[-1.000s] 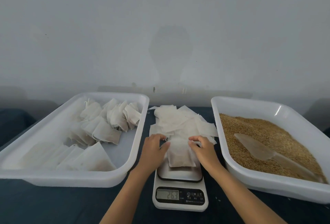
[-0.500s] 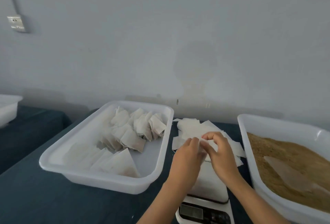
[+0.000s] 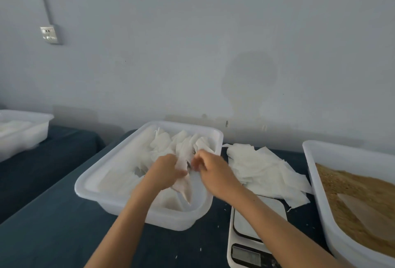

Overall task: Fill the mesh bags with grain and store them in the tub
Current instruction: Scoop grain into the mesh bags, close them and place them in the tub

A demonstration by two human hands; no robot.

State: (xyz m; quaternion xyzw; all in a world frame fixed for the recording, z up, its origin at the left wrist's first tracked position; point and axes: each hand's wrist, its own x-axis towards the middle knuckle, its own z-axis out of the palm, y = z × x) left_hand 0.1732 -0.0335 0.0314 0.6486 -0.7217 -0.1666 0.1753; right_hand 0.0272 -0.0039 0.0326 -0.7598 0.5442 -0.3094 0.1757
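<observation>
Both hands are smeared with motion blur over the white tub, so the fingers of the left hand and right hand can't be made out on the mesh bag between them. The scale has its display blurred and its bottom cut off. The grain tub runs off the right edge, another tub off the left.

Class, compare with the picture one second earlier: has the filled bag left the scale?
Yes. The filled bag, then on the scale, now hangs over the tub to its left, held by the left hand and right hand.
</observation>
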